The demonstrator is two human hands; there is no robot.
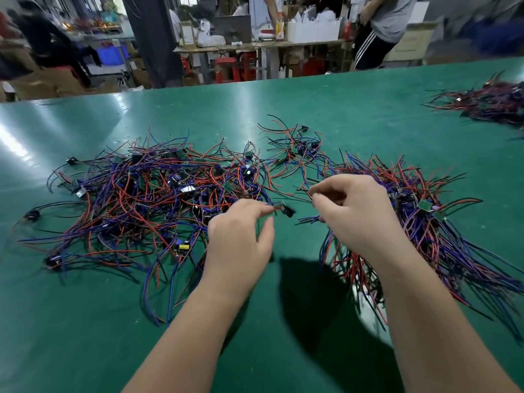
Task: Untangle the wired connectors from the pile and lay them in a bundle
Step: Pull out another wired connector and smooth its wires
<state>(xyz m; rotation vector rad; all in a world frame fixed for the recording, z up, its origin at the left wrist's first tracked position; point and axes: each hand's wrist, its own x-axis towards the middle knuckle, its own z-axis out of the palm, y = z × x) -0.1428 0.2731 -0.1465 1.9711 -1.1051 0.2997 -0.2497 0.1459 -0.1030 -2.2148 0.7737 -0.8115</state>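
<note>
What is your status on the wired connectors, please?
Left hand pinches one connector. Right hand pinches wires. Tangled pile at left, bundle at right. Nothing blocking.

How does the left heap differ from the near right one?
The left pile sprawls wide, wires looping every way; the right bundle is narrower, wires mostly aligned. Connectors are scattered through the left pile; in the right bundle they sit gathered together. Both hold red, blue and black wires on the green table.
</note>
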